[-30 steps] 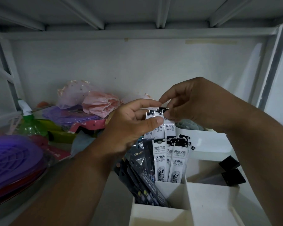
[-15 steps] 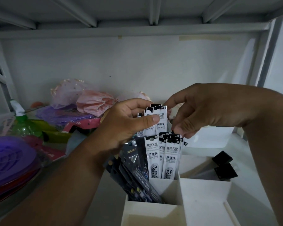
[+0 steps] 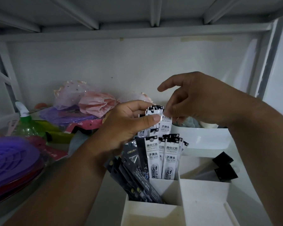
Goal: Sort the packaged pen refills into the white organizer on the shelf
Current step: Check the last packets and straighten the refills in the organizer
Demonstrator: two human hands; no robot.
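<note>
Above the white organizer (image 3: 203,191), both hands (image 3: 124,128) (image 3: 196,101) pinch refill packets (image 3: 160,119)

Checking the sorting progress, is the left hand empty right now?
No, the left hand grips a fanned stack of white refill packs between thumb and fingers above the white organizer.

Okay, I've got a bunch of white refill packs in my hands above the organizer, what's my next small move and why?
Probably peel off the front white pack with your right hand; its fingers already pinch that top edge while the left hand clamps the rest.
</note>
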